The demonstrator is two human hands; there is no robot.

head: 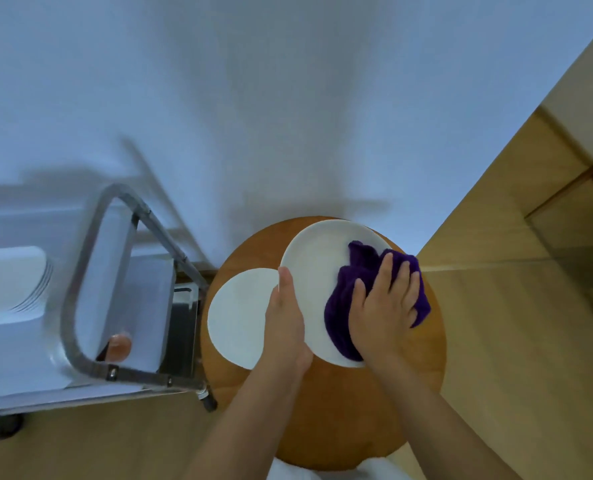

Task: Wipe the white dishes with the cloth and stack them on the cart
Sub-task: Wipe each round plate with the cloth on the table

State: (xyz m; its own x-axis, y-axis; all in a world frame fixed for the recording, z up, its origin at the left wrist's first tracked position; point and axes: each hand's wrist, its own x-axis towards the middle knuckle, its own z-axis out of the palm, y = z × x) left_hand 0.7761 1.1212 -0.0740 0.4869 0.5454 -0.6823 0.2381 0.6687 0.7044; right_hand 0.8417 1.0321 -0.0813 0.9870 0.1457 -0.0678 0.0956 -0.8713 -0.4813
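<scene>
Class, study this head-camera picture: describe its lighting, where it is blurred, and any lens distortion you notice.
Head view: dim, bluish light, with soft shadows on the wall; the cart and its stacked dishes at left are smeared by blur, while the plate, purple cloth and both hands stay fairly sharp; the wide-angle lens tilts the wall edge at right.

Head view: left hand [285, 320] gripped the left rim of a white plate [314, 268], tilted above a round wooden table [326, 420]. Right hand [386, 306] pressed a purple cloth [340, 306] flat on the plate's right side, fingers spread. Second white plate [234, 317] lay flat on the table, partly under the first. Metal cart [90, 306] stood at left with a stack of white dishes [9, 282] on it.
</scene>
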